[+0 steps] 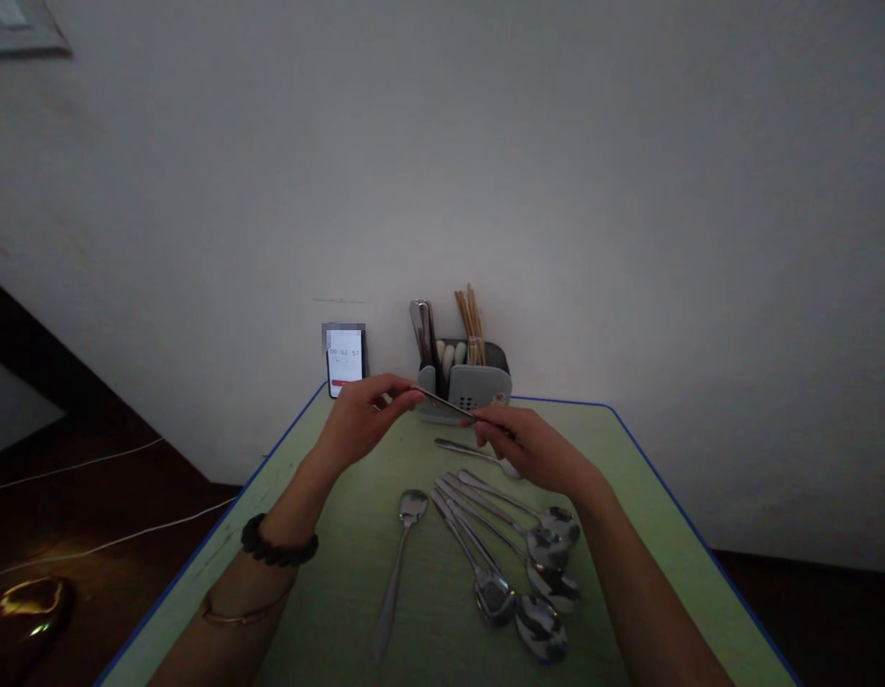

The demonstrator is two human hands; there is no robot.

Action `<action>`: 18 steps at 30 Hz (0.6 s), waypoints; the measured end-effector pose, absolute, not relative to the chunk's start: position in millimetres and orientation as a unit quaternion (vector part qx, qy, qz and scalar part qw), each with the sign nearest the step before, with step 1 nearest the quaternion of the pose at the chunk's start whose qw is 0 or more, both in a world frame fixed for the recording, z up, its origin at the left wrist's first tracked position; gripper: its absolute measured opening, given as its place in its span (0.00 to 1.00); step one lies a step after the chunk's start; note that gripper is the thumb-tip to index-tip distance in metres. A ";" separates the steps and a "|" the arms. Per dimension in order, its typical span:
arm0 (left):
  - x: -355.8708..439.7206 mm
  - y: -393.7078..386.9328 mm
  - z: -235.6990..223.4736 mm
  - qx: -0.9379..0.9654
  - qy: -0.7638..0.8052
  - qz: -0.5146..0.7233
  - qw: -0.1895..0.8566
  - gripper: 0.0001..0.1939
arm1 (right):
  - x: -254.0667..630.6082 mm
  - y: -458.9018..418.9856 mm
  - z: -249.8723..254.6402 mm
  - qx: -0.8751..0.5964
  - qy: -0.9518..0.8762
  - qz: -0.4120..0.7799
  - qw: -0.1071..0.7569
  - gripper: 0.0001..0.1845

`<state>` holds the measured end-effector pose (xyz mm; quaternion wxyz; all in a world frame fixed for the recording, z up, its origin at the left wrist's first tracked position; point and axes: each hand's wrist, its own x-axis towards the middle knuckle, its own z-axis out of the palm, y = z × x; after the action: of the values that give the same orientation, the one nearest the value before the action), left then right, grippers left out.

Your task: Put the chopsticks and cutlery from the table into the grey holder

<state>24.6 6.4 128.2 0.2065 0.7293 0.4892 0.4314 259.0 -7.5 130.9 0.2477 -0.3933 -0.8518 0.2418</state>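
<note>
Between my two hands, above the table, a metal spoon (446,402) is held nearly level, sloping slightly down to the right. My left hand (367,415) pinches the tip of its handle. The fingers of my right hand (528,439) are closed around its other end, so its bowl is mostly hidden. Below, a fan of several metal spoons (495,596) lies with handles pointing away from me. One square-tipped spoon (411,509) rests apart on the left, bowl facing away. Another spoon (465,447) lies crosswise, partly behind my right hand.
Against the wall stands a grey cutlery holder (477,386) with metal handles (422,329), white handles (451,355) and wooden chopsticks (471,320). A phone (346,358) showing a timer leans left of it. The green table (327,611) has a blue edge. White cables (127,544) run at left.
</note>
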 end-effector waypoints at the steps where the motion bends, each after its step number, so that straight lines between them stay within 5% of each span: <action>1: 24.6 7.6 126.8 0.728 0.492 0.433 0.200 0.19 | 259.8 -6.8 130.2 -0.396 -0.850 0.239 0.251 0.15; 11: 24.5 10.2 122.8 0.778 0.477 0.357 0.198 0.16 | 257.6 3.0 122.8 -0.440 -0.715 0.320 0.440 0.15; 18: 31.4 5.7 123.4 0.831 0.424 0.233 0.274 0.18 | 250.5 1.0 121.2 -0.360 -0.566 0.522 0.527 0.12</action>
<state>31.4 5.7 123.4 0.2741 0.8311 0.4240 0.2330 250.5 1.0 121.2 0.5268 -0.3600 -0.5661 0.5220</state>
